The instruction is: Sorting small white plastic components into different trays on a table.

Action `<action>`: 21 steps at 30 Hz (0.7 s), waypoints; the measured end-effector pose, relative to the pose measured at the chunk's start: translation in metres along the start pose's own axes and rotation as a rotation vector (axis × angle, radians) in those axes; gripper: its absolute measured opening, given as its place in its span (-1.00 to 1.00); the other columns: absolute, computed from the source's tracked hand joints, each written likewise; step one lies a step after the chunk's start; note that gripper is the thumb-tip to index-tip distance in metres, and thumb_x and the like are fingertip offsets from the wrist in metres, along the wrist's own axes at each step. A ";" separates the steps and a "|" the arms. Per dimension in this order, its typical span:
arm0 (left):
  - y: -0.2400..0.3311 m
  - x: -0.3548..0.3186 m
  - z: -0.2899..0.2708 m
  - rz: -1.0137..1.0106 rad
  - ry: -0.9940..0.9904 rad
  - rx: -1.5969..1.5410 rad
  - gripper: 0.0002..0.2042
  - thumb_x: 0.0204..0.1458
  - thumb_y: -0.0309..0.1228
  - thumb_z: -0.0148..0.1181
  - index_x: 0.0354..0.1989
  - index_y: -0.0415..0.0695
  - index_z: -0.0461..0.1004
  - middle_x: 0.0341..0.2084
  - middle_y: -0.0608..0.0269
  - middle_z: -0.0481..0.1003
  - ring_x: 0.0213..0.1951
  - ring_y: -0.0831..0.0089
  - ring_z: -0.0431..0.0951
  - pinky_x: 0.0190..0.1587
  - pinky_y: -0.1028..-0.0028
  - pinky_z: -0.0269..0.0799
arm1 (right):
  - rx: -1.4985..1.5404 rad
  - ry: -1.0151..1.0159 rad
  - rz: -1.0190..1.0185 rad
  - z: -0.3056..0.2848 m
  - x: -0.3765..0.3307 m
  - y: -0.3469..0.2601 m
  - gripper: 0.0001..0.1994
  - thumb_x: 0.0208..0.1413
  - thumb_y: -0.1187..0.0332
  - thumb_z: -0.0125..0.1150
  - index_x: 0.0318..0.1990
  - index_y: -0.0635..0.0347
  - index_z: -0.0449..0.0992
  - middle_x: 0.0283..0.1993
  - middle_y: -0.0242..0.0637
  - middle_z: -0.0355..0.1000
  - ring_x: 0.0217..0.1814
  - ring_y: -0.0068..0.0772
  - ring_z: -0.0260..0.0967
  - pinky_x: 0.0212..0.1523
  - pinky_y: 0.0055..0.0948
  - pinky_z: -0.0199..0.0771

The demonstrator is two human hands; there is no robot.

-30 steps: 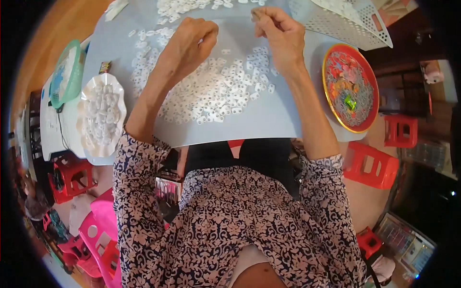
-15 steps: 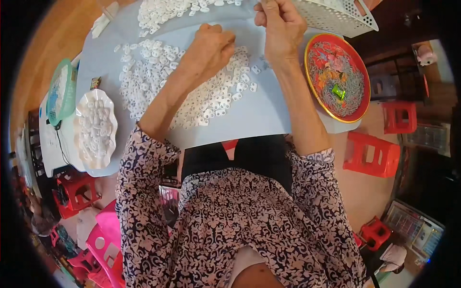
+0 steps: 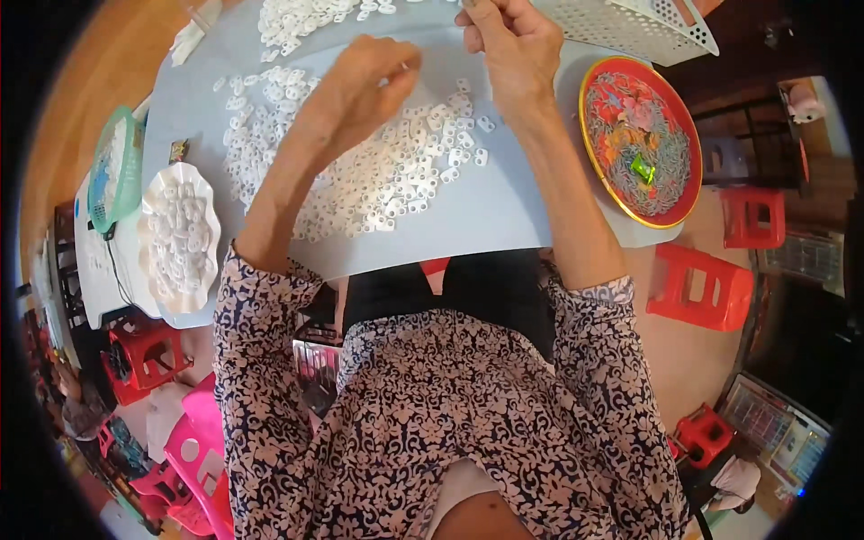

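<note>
Small white plastic pieces [image 3: 396, 184], each with two holes, lie in a wide heap on the pale grey table. My left hand [image 3: 364, 85] hovers over the heap's far side, slightly blurred; its thumb stands apart from the bent fingers, and nothing shows between them. Farther right, my right hand [image 3: 517, 54] is raised near the upper edge of the view. Its thumb and fingers are pinched together; whatever they hold is too small to make out. Below this hand a few white pieces [image 3: 485, 124] lie apart from the heap.
To the right stands a red, gold-rimmed tray [image 3: 687, 180] holding small grey parts and a green wrapper [image 3: 643, 168]. A perforated white basket [image 3: 679, 54] is behind it. Left are a scalloped dish [image 3: 209, 261] of white pieces and a green basket [image 3: 135, 175]. Another white pile [image 3: 292, 27] lies beyond.
My left hand has moved left and its thumb has parted from the fingers. My right hand has shifted slightly left and away from me, still pinched.
</note>
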State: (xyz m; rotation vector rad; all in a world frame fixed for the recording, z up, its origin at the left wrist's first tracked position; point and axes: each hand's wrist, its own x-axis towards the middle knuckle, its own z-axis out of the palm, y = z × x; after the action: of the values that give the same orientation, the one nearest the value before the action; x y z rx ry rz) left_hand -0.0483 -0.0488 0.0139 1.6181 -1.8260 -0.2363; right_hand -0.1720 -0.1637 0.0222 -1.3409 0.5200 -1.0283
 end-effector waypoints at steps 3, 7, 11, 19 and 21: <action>-0.003 -0.009 -0.016 -0.035 0.192 -0.015 -0.96 -0.04 -0.54 0.06 -0.48 -0.22 0.37 -0.60 0.13 0.38 -0.42 0.19 0.35 -0.32 0.29 0.29 | 0.047 -0.036 -0.008 0.000 0.000 0.005 -0.85 0.17 0.39 0.11 -0.31 0.33 0.48 -0.48 -0.41 0.38 -0.55 -0.74 0.17 -0.53 -0.71 0.15; -0.015 -0.029 -0.039 -0.144 0.315 0.085 -0.96 -0.09 -0.60 0.02 -0.53 -0.24 0.32 -0.66 0.06 0.31 -0.49 0.14 0.32 -0.35 0.29 0.27 | -0.032 -0.002 0.061 0.003 -0.008 0.004 -0.86 0.08 0.39 0.18 -0.32 0.30 0.55 -0.48 -0.35 0.46 -0.54 -0.72 0.24 -0.49 -0.67 0.24; -0.034 -0.050 -0.061 -0.184 0.404 0.247 -0.91 -0.13 -0.63 -0.02 -0.61 -0.29 0.26 -0.69 -0.04 0.31 -0.55 0.07 0.30 -0.35 0.23 0.24 | -0.057 -0.247 0.172 0.006 -0.015 0.004 -0.81 0.14 0.38 0.16 -0.19 0.34 0.53 -0.41 -0.33 0.44 -0.47 -0.67 0.27 -0.43 -0.65 0.29; -0.018 -0.081 -0.046 -0.243 0.270 0.269 -0.95 -0.11 -0.55 0.10 -0.51 -0.25 0.46 -0.55 0.00 0.41 -0.35 0.08 0.37 -0.21 0.22 0.29 | -0.133 -0.502 0.186 0.018 -0.027 0.017 -0.85 0.11 0.43 0.17 -0.24 0.32 0.56 -0.51 -0.42 0.41 -0.52 -0.69 0.23 -0.49 -0.67 0.26; -0.010 -0.076 -0.043 -0.289 0.137 0.252 -0.92 -0.10 -0.50 0.13 -0.44 -0.25 0.47 -0.41 -0.01 0.42 -0.18 0.06 0.34 -0.13 0.20 0.31 | -0.125 -0.494 0.188 0.016 -0.027 0.018 -0.86 0.11 0.44 0.18 -0.24 0.32 0.56 -0.51 -0.42 0.41 -0.52 -0.70 0.22 -0.49 -0.67 0.25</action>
State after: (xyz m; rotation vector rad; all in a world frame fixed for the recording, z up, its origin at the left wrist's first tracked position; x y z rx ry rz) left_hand -0.0152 0.0323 0.0141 2.0224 -1.5641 -0.0196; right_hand -0.1663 -0.1341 0.0023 -1.5603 0.3301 -0.4889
